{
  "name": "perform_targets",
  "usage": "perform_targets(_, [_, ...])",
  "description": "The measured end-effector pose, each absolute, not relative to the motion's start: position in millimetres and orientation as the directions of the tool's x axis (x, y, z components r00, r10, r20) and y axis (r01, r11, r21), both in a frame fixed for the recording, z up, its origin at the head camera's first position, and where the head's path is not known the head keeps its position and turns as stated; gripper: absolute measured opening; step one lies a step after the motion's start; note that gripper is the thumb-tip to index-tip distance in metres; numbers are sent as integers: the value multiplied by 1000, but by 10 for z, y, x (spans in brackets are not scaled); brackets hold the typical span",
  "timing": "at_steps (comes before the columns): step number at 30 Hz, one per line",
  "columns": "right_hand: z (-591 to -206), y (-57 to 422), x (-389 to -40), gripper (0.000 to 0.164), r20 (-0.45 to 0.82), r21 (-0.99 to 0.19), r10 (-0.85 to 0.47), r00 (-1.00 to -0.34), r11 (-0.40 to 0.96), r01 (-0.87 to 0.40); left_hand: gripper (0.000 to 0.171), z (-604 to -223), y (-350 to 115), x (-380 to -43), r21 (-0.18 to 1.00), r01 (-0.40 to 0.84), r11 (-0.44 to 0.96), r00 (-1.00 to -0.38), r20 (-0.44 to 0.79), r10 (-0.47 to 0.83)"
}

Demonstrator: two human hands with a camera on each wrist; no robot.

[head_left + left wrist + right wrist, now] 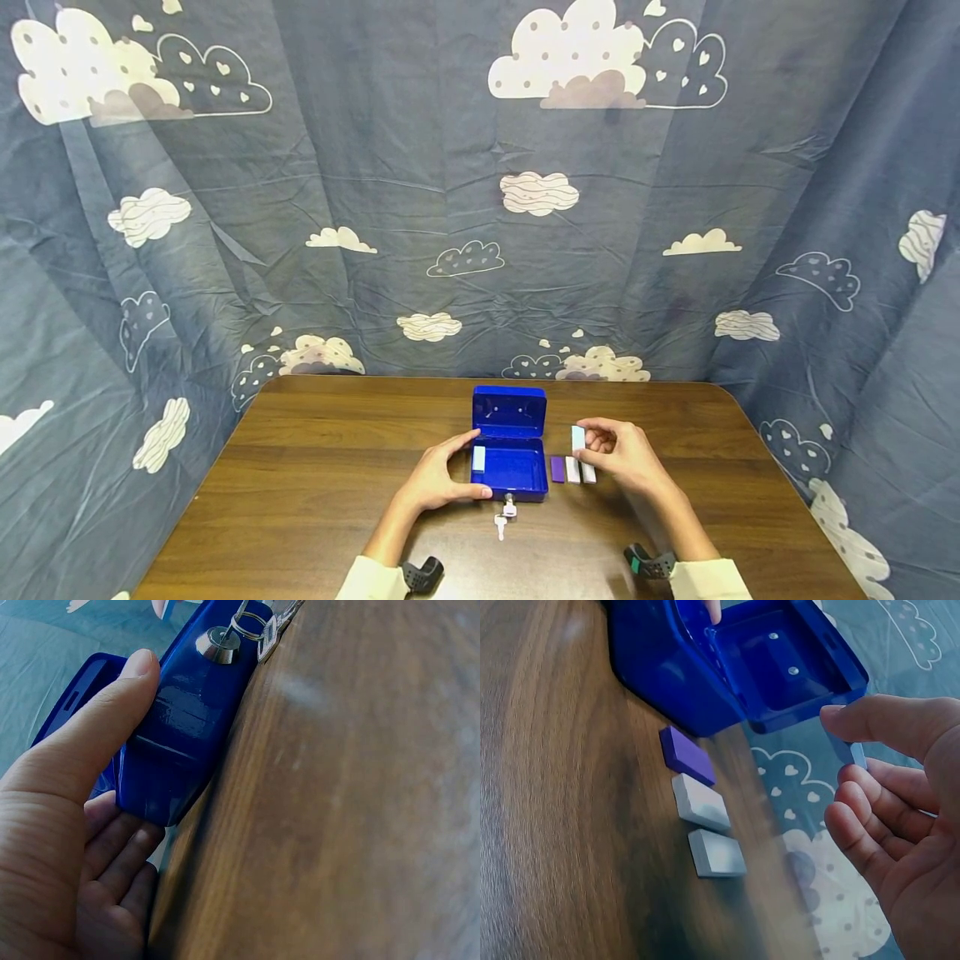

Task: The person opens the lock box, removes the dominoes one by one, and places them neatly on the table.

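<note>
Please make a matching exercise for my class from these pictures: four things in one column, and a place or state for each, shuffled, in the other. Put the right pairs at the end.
Column one
1. Purple block
2. Keys
3. Left hand
4. Right hand

Column two
A. Holding the left side of the open blue box
B. Pinching a light blue block
C. Lying on the table beside the white blocks
D. At the lock on the box's front

Right pairs: 1-C, 2-D, 3-A, 4-B
</note>
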State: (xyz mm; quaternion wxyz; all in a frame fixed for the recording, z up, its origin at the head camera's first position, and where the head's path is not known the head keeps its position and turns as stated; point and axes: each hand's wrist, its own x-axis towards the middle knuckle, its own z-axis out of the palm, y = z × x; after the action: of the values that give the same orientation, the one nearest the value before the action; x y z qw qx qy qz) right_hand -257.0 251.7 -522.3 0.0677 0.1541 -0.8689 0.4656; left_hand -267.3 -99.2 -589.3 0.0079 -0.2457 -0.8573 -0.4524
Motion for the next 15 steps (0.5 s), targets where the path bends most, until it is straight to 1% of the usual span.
perform_targets(15, [-5204, 2650, -2521, 41, 241, -782, -176, -954, 546, -299, 100, -5903, -996, -2672, 776, 426, 465, -880, 237, 411])
